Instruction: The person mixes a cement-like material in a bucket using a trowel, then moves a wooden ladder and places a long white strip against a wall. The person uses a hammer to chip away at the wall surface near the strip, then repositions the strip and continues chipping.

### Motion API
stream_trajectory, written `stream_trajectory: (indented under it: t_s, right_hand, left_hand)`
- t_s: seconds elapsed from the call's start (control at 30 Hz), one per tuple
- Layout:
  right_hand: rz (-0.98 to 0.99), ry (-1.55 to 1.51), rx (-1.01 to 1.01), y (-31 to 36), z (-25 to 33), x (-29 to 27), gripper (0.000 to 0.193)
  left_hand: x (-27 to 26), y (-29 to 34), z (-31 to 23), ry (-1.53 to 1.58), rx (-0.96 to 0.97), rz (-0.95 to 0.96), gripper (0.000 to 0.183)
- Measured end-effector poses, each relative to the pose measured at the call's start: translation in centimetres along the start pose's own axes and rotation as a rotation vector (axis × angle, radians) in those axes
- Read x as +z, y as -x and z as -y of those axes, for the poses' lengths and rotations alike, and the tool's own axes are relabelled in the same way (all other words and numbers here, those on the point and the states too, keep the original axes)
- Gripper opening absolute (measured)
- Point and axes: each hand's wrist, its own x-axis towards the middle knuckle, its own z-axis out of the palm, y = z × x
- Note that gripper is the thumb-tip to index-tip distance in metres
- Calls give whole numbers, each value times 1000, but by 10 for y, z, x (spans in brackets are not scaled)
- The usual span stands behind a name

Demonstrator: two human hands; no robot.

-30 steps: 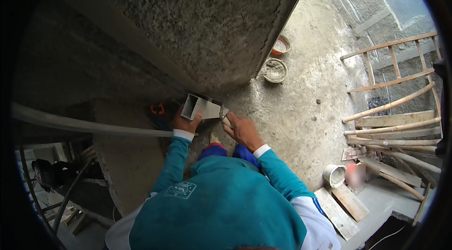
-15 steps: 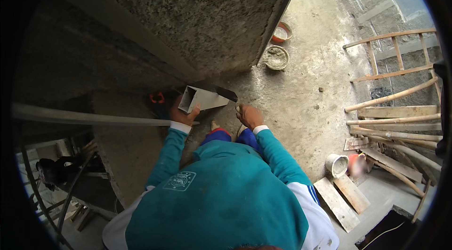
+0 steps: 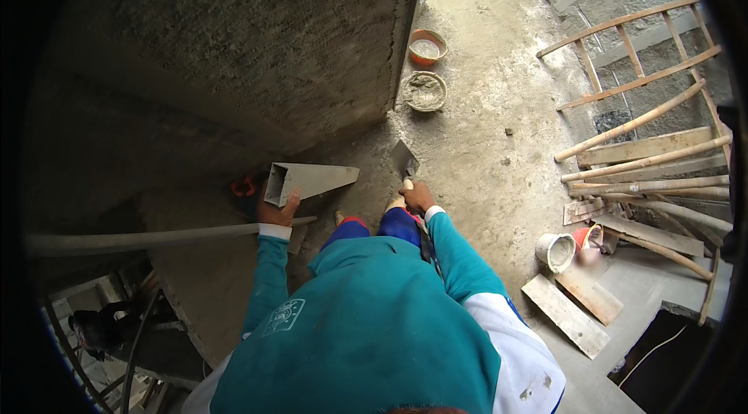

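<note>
My left hand (image 3: 278,210) is closed round the near end of a grey hollow rectangular bar (image 3: 319,178). The bar's open end faces me and its length runs away to the right, beside the rough plastered wall (image 3: 312,40). In my right hand (image 3: 418,196) is the handle of a trowel (image 3: 403,157); its flat blade points away from me, apart from the bar. Beyond the trowel, a round tub of mortar (image 3: 425,93) stands on the floor by the wall's edge, with an orange bowl (image 3: 428,47) behind it.
A long pale pole (image 3: 156,238) reaches in from the left under my left forearm. To the right, a wooden ladder (image 3: 623,94) and several poles lean near a wall. A white bucket (image 3: 555,253), loose planks (image 3: 565,313) and a dark floor opening (image 3: 654,355) lie lower right.
The trowel has come away from the bar, its blade now pointing forward. The view has shifted, so the tub and bowl appear further left, and my body has turned slightly.
</note>
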Motion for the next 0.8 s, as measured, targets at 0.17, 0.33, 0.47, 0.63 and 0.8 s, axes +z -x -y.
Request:
stream_trajectory:
  t_s: [0.17,0.33,0.47,0.63,0.8]
  right_hand:
    - [-108,-426,47,-36,13,-52,21]
    - [-178,-551,-79,-68,100,-120,35]
    - [-540,-218,-173,-51,151,-130,57]
    - [-424,-65,-820,14,228,-91,39]
    - [-442,174,-943,75,365,-61,37]
  left_hand:
    - [14,2,0,-21,-6,1,53]
    - [34,8,-11,-48,-2,-19,54]
    - [46,13,-19,-118,-33,-7,51]
    - [49,10,-22,-84,-13,-21,48]
    - [38,1,-20,-105,25,-2,47]
